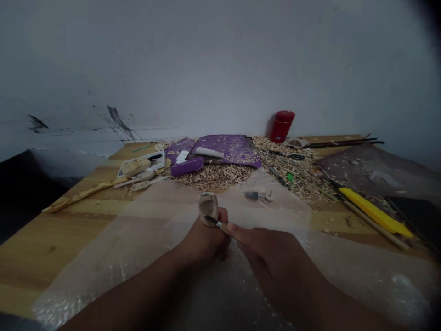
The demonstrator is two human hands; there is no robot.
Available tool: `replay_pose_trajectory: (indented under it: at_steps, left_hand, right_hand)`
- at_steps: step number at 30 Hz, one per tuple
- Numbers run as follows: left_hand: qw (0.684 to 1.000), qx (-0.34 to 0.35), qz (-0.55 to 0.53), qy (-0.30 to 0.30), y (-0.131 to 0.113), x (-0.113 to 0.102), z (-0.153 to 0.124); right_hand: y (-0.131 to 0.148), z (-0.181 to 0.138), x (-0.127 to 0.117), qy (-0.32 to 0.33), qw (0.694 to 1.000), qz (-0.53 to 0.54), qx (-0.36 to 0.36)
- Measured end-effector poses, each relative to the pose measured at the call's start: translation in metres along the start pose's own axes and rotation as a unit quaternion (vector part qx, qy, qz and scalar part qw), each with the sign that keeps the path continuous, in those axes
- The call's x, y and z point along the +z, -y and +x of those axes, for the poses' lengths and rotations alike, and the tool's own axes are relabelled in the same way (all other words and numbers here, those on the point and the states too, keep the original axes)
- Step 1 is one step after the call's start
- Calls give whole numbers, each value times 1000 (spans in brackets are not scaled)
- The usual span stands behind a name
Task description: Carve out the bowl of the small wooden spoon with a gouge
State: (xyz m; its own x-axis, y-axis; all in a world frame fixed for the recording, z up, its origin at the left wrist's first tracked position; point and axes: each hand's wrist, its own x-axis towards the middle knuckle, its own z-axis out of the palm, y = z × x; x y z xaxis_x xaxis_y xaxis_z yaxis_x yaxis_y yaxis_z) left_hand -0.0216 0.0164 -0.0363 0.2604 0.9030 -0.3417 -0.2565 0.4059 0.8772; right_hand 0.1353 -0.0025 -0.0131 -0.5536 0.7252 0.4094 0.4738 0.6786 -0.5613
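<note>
A pale wooden spoon (207,202) with a hollowed bowl stands up out of my left hand (206,239), whose fingers are wrapped round its lower part. The spoon's handle is hidden in the fist. My right hand (265,248) grips a carving knife (220,224) by its wooden handle. The dark blade lies against the lower edge of the bowl's hollow. Both hands are over a clear plastic sheet (144,234) spread on the wooden table (27,271). Beyond them on the sheet lies a small grey-bladed tool (253,195).
Wood shavings (220,177) cover the table's back around a purple folder (227,147). A red canister (282,126) stands by the wall. At left sit a white tray (124,172) with wooden pieces and a long stick (79,195). A yellow-handled tool (375,211) lies at right.
</note>
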Motion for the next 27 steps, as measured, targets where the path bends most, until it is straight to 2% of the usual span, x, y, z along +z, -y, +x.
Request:
replay_pose_trajectory:
  at_steps: [2, 3, 7, 9, 15, 22, 27]
  left_hand:
    - [1000, 1, -9, 3, 0, 2, 0]
    - [1000, 5, -9, 1, 0, 3, 0]
    - [1000, 13, 17, -4, 0, 8, -3]
    - [1000, 17, 18, 9, 0, 8, -5]
    - [999, 18, 41, -12, -5, -1, -5]
    - [985, 26, 167, 33, -11, -12, -2]
    - [962, 52, 264, 34, -17, -6, -4]
  right_hand:
    - [-1, -1, 4, -14, 999, -34, -6]
    - [0, 0, 4, -14, 1000, -17, 9]
    - [0, 4, 0, 2, 984, 151, 90]
    - [0, 6, -5, 0, 980, 175, 100]
    - [-2, 4, -24, -6, 995, 78, 55]
    - [-2, 0, -31, 35, 998, -54, 19]
    - [2, 0, -34, 62, 995, -71, 20]
